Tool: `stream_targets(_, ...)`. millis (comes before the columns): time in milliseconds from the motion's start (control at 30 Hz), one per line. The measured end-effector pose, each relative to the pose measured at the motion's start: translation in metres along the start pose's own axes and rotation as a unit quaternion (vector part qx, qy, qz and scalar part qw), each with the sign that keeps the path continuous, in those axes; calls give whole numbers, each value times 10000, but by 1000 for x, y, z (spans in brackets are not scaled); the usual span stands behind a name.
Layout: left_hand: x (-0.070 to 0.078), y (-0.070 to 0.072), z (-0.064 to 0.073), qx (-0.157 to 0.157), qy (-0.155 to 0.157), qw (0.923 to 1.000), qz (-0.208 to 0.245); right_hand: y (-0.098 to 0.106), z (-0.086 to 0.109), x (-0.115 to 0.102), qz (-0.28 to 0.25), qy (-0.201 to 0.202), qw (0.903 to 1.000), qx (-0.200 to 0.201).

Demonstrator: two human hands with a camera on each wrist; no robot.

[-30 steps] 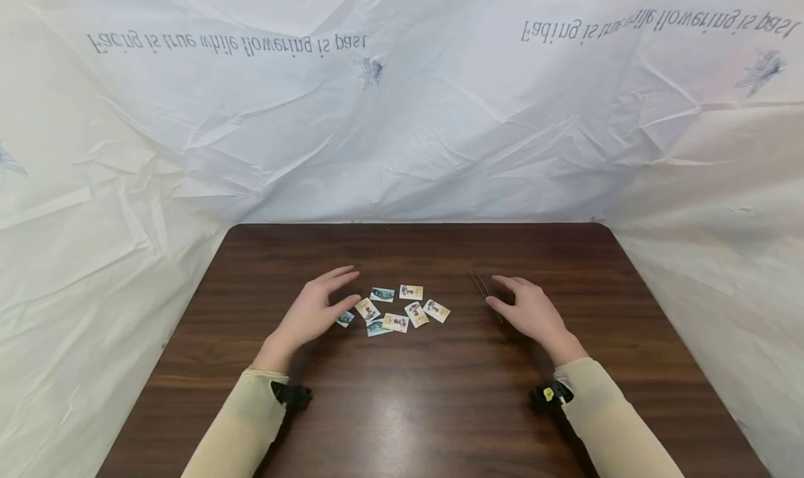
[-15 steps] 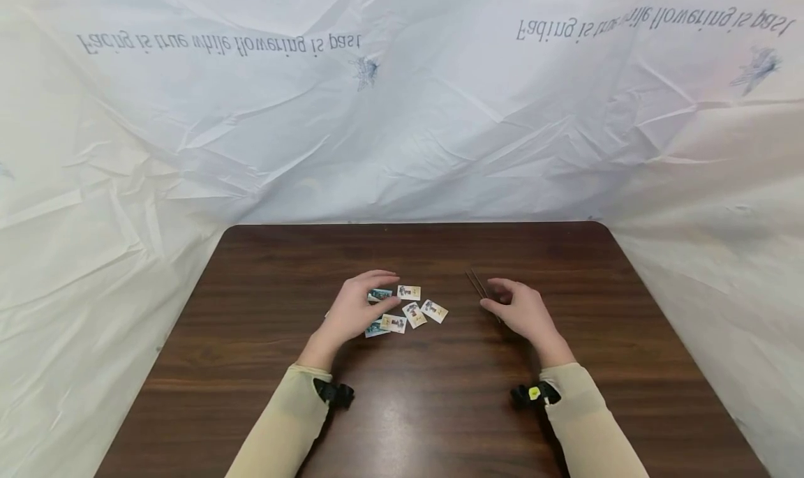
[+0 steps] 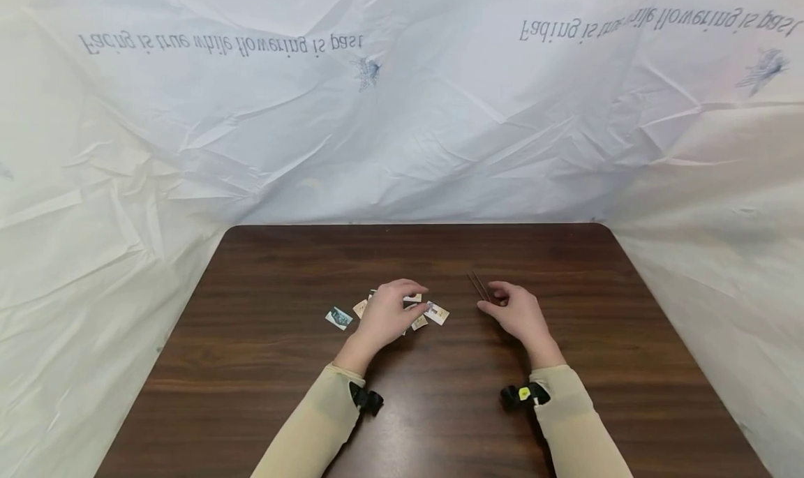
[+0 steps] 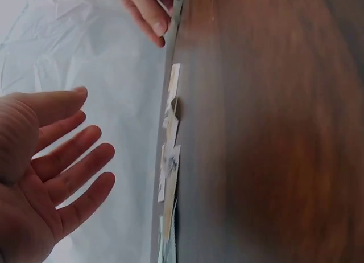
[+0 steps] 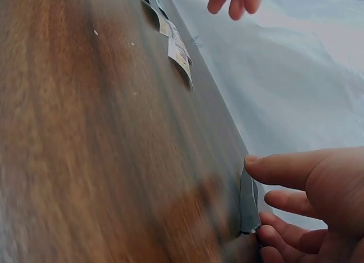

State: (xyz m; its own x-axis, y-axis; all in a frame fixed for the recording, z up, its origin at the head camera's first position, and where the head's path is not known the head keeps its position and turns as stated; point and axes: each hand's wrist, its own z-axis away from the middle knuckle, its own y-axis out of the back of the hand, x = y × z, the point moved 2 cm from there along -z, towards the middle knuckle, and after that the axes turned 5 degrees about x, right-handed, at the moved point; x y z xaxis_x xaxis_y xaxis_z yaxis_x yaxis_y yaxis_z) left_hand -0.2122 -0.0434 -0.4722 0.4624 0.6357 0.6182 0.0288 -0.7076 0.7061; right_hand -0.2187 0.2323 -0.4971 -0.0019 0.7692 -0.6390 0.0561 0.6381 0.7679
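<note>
My left hand (image 3: 388,314), fingers loosely bent and nothing in them, hovers over several small printed papers that look like postage stamps. In the left wrist view that hand (image 4: 62,155) stands apart from the stamps (image 4: 169,177), which curl up off the table. A blue-green stamp (image 3: 339,317) lies left of it, and a yellowish stamp (image 3: 437,313) shows right of its thumb; others are partly hidden beneath. At the right, my right hand (image 3: 516,315) pinches dark tweezers (image 3: 478,285) on the table, points facing away. Its thumb and fingers meet the tweezers (image 5: 248,197) from both sides.
The brown wood table (image 3: 283,262) has rounded far corners. Behind it and at both sides hangs a wrinkled white sheet (image 3: 402,150) with printed lettering. Black straps with small devices sit on the left wrist (image 3: 366,399) and right wrist (image 3: 525,395).
My left hand has moved right across the stamps, uncovering the blue-green one and covering the middle ones. My right hand has shifted slightly left, its fingers drawing in at the tweezers, which stay in place.
</note>
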Motion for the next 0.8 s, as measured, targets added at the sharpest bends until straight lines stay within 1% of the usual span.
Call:
stream_targets(100, 2, -5, -1, -70, 82, 9998, -169, -2, -1, -1, 81, -30, 10000, 49)
stream_targets(233, 2, -10, -3, -154, 142, 9996, -202, -4, 0, -3, 237, -77, 9996, 124)
stream_targets(433, 2, -11, -3, -125, 173, 9996, -187, -6, 2, -6, 433, -143, 9987, 210)
stream_targets(567, 1, -11, -4, -172, 197, 9996, -144, -7, 0, -6, 604, -210, 9976, 253)
stream_targets(700, -1, -12, -5, -235, 166, 9993, -233, -8, -1, -7, 734, -323, 9965, 235)
stream_targets(800, -2, -13, -7, -295, 85, 9988, -374, -9, -3, -9, 750, -393, 9962, 208)
